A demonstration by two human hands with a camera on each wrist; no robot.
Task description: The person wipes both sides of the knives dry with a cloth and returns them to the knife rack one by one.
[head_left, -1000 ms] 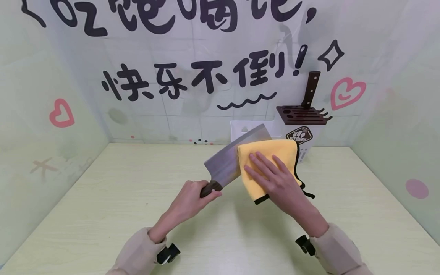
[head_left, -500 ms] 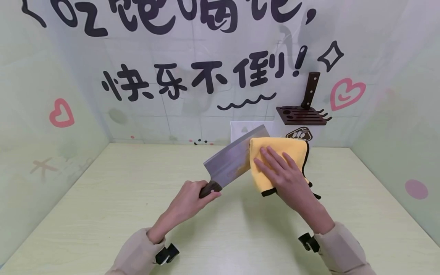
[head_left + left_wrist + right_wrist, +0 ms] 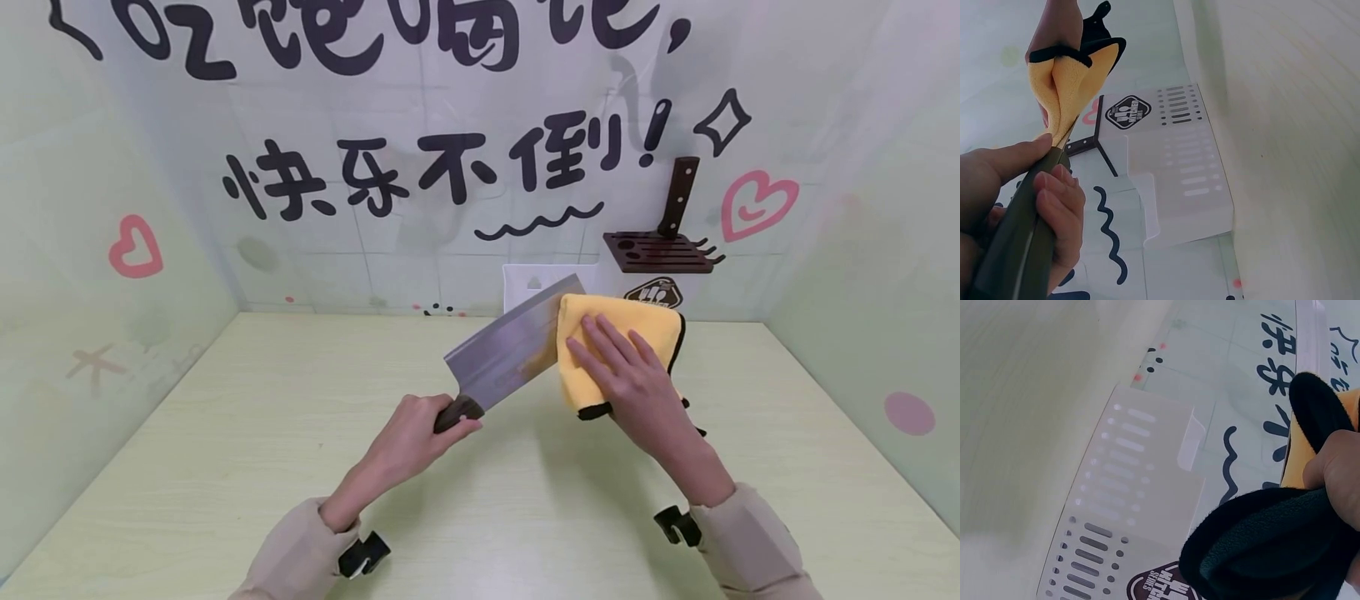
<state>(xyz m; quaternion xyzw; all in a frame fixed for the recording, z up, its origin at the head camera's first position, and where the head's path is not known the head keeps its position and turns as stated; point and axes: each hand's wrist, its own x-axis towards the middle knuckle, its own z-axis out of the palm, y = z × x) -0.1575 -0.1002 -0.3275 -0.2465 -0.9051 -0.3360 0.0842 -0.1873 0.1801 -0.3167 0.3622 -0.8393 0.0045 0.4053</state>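
The left hand grips the dark handle of a wide cleaver, whose blade slants up to the right above the table. Against the blade's far end lies a folded yellow cloth with black edging. The right hand holds it, fingers spread over its front. In the left wrist view, fingers and thumb wrap the handle, with the cloth folded over the blade. The right wrist view shows the thumb pinching the cloth's dark side.
Behind the cloth, a white knife block with a brown slotted top stands by the back wall, one brown-handled knife in it. Its white side panel shows behind the blade. Walls enclose the pale wooden table at the back and both sides.
The right hand and cloth have moved right and slightly up along the blade toward its tip, uncovering more of the blade. The left hand and cleaver have stayed nearly still.
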